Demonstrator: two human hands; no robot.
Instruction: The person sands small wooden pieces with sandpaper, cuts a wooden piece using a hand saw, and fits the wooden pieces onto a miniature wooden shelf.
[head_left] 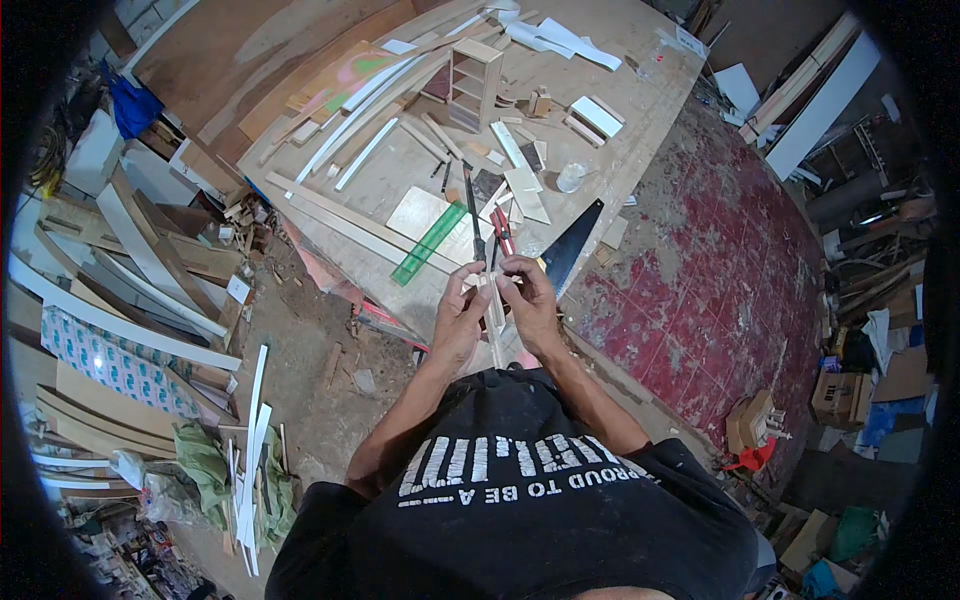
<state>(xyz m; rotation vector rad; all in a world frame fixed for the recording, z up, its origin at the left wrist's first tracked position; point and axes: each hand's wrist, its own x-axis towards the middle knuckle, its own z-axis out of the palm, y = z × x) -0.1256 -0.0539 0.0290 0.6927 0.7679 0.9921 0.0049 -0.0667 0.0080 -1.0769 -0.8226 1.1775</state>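
At the near edge of the worktable (350, 215), my left hand (463, 312) and my right hand (530, 308) are close together. Both are closed, fingers and thumbs pinching a thin pale wooden strip (495, 318) that runs down toward my body. The fingers hide part of it. Just beyond my fingertips lie a long, narrow dark tool (474, 210) and a red-handled tool (503, 232); their exact kinds are unclear. A green ruler (430, 243) rests left of them. Right of my right hand, a handsaw's dark blade (574, 245) lies on the tabletop.
Farther back stand a small wooden shelf unit (475, 85) and a clear cup (571, 177), among several wood offcuts and white strips. Curved boards (130, 325) are stacked at the left. Red tiled floor (690, 270) lies to the right, with a cardboard box (840, 396) beyond.
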